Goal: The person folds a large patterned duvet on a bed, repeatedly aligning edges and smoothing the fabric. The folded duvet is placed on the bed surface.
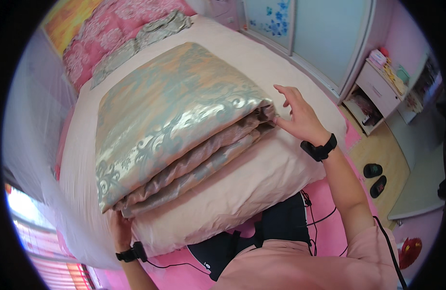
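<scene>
A folded quilt (172,108) in shiny gold and blue-grey patterned fabric lies on a bed with a pale pink sheet (215,206). Its layered folds face me along the near side. My left hand (120,228) is at the quilt's near left corner, its fingers mostly hidden beneath the fabric, so its grip does not show. At the near right corner, my right hand (301,117) has its fingers spread, the thumb at the fold and the other fingers raised off the cloth. Black bands with small devices circle both wrists.
Patterned pillows (116,59) lie by the pink padded headboard (107,32). A white sheer net (38,127) hangs along the left. To the right stand a sliding-door wardrobe (324,40), a small cabinet (377,88) and slippers (378,180). Black cables (313,224) trail near my body.
</scene>
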{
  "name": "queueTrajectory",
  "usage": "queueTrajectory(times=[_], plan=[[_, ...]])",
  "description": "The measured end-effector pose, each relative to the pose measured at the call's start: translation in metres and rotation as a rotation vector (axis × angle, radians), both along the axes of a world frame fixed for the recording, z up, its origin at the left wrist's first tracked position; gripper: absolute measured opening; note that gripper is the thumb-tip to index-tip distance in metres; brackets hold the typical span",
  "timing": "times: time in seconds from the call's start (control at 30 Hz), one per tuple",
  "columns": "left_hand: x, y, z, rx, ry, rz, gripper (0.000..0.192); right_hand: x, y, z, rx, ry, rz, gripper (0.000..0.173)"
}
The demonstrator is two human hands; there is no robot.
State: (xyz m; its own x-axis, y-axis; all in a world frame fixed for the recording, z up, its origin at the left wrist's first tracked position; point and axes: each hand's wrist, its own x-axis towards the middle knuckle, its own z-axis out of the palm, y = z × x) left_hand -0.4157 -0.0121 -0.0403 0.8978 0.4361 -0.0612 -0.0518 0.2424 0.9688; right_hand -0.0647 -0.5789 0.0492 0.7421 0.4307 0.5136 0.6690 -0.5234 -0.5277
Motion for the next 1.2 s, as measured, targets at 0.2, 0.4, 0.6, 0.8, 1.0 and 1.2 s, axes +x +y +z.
queueTrajectory(times=[0.2,0.4,0.6,0.8,1.0,1.2], plan=[[-0.007,-0.099,0.013,0.379,-0.043,0.131,0.076,0.014,0.058,0.005,0.039,-0.166,-0.1,0.042],[0.02,-0.103,0.006,0.801,0.082,0.422,0.041,0.021,0.037,0.002,-0.081,-0.065,-0.242,0.021],[-0.002,-0.109,0.002,0.325,0.176,0.759,0.007,-0.056,0.029,0.007,0.335,0.805,0.054,0.026],[0.019,-0.114,0.035,0.949,-0.036,0.807,0.029,-0.045,0.059,-0.039,0.612,0.908,0.051,0.035],[0.044,-0.082,0.058,0.966,0.096,0.647,0.019,-0.016,0.083,-0.054,0.686,0.625,0.026,0.03],[0.039,-0.077,0.053,1.004,0.024,0.608,0.02,-0.031,0.056,-0.034,0.506,0.322,-0.184,0.026]])
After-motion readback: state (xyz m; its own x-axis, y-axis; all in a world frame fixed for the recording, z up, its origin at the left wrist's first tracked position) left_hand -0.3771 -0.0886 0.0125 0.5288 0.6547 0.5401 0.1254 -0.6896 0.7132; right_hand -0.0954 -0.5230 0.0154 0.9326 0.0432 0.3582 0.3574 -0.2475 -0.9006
